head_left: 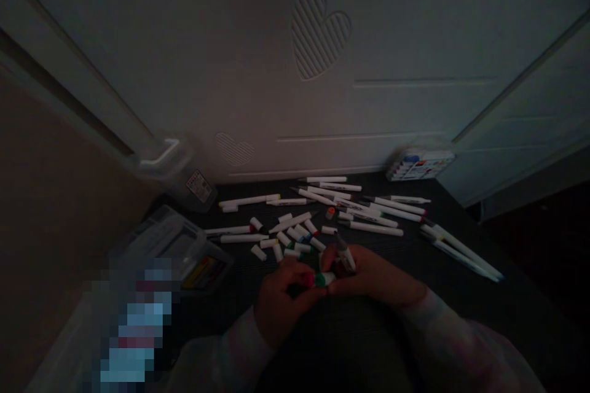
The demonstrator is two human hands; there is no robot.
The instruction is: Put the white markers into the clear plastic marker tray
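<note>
The scene is dim. My left hand (279, 301) is closed around a small marker cap (324, 279) with a green and red end, pinched at its fingertips. My right hand (369, 276) grips a white marker (345, 253) that points up and away, and its fingers also touch the cap. Both hands meet over a dark mat (461, 307). Just beyond them lie several loose white caps (295, 234) with coloured ends, and several uncapped white markers (375, 212) lie scattered further back.
A clear plastic case (170, 239) lies open at the left, its lid (184, 172) leaning near the wall. A marker box (419, 166) stands at the back right. Two markers (461, 252) lie at the right. A white panel with heart shapes (318, 31) rises behind.
</note>
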